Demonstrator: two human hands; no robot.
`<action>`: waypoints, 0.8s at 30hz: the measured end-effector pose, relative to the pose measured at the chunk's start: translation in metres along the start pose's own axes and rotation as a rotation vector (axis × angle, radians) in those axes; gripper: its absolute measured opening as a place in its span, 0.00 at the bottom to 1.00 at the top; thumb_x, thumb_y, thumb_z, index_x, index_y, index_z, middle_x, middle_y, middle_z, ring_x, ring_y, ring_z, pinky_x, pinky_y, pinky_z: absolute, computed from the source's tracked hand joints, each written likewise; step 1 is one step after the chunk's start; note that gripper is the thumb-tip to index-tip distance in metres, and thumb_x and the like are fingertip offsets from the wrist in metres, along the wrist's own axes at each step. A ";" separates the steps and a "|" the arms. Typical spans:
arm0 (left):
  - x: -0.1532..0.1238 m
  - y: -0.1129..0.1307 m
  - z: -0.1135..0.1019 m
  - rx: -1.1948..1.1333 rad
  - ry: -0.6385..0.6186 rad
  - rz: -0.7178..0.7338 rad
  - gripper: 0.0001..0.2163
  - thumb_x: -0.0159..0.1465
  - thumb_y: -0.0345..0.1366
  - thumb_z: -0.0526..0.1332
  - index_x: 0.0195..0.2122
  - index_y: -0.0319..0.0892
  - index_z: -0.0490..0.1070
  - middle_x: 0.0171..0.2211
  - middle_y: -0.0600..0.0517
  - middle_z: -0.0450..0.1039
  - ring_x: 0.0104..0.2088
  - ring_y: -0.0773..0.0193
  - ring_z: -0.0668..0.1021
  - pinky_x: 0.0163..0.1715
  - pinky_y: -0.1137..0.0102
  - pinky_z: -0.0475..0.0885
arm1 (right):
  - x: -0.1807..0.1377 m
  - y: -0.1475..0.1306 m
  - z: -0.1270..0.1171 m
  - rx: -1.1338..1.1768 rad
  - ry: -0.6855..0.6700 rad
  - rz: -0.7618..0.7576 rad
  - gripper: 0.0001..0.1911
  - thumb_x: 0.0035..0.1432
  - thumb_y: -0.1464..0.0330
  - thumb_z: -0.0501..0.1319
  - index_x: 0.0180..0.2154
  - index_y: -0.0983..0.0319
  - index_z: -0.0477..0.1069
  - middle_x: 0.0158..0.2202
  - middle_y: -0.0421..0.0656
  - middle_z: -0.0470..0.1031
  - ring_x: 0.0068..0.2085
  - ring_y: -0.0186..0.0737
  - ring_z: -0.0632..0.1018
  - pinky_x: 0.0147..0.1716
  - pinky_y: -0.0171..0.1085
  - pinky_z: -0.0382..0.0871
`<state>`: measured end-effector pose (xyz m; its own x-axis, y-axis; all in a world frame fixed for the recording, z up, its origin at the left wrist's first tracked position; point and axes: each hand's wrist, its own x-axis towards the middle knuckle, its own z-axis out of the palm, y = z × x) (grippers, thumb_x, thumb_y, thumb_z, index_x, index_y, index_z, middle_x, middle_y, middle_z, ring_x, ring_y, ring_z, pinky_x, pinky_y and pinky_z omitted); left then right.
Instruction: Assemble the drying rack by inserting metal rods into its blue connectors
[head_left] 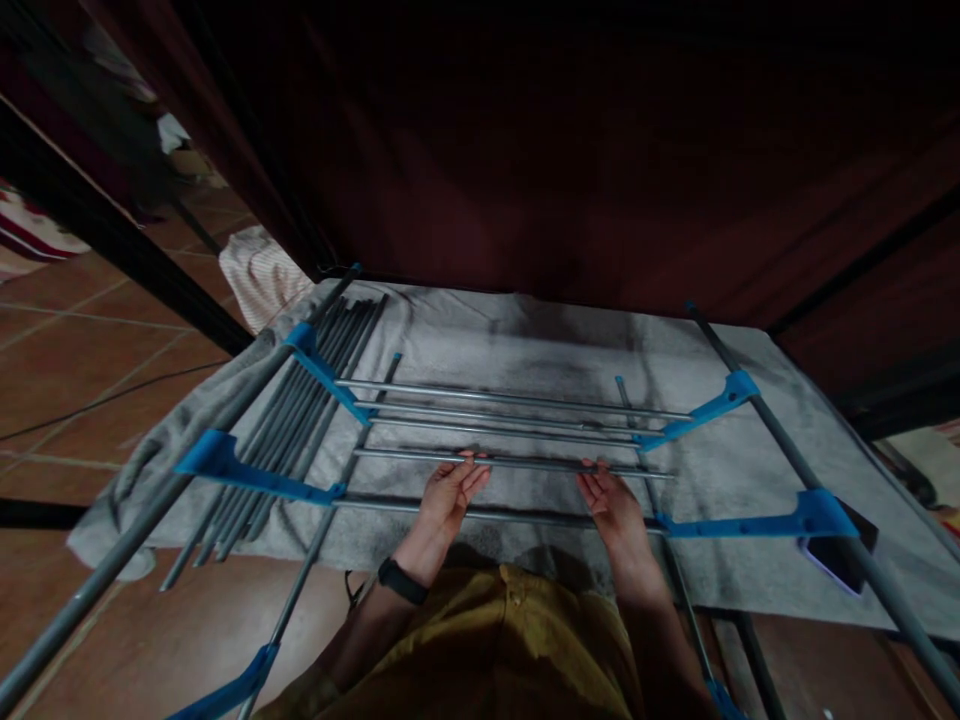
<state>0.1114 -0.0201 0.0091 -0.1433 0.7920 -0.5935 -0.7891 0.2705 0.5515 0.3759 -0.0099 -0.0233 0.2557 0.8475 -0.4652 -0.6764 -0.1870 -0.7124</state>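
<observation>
Both my hands hold one loose grey metal tube (540,463) level across the middle of a rack frame. My left hand (448,490), with a dark band on its wrist, pinches the tube left of centre. On the right part of it, the fingers of my right hand (609,497) are closed round the tube. Blue plastic brackets (259,480) join the frame's long side poles (780,440) to thinner inner poles. Beyond the held tube, several crossbars (510,397) span the far brackets. Nearer me, another crossbar (525,516) runs between the near brackets, behind my wrists.
Several loose grey tubes (300,430) lie side by side at the left on a grey blanket (465,320). A dark phone-like object (836,560) rests under the right pole. Dark red curtains (525,180) hang behind. Tiled floor (45,400) shows at the left, with a thin cable.
</observation>
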 end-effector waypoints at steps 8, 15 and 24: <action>-0.007 -0.013 0.007 0.010 -0.022 -0.011 0.07 0.54 0.23 0.70 0.31 0.37 0.73 0.31 0.47 0.80 0.33 0.59 0.84 0.41 0.64 0.80 | 0.000 0.008 -0.002 -0.056 -0.030 -0.029 0.08 0.47 0.67 0.70 0.31 0.57 0.73 0.39 0.40 0.79 0.45 0.40 0.79 0.55 0.49 0.72; -0.012 -0.020 0.012 0.035 -0.036 -0.022 0.09 0.54 0.25 0.70 0.35 0.37 0.74 0.30 0.48 0.80 0.33 0.59 0.83 0.39 0.66 0.80 | -0.002 0.008 -0.002 -0.071 -0.013 -0.018 0.05 0.49 0.67 0.67 0.31 0.57 0.73 0.40 0.41 0.79 0.45 0.40 0.79 0.57 0.52 0.70; -0.014 -0.023 0.017 0.046 -0.071 -0.003 0.12 0.51 0.27 0.74 0.34 0.37 0.74 0.30 0.48 0.79 0.34 0.58 0.84 0.40 0.65 0.79 | -0.006 0.002 0.002 -0.023 0.029 0.034 0.04 0.50 0.71 0.67 0.29 0.58 0.72 0.38 0.40 0.79 0.44 0.38 0.79 0.53 0.47 0.73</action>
<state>0.1419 -0.0281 0.0141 -0.0973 0.8275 -0.5529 -0.7608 0.2963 0.5774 0.3716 -0.0149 -0.0211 0.2531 0.8256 -0.5044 -0.6690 -0.2273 -0.7077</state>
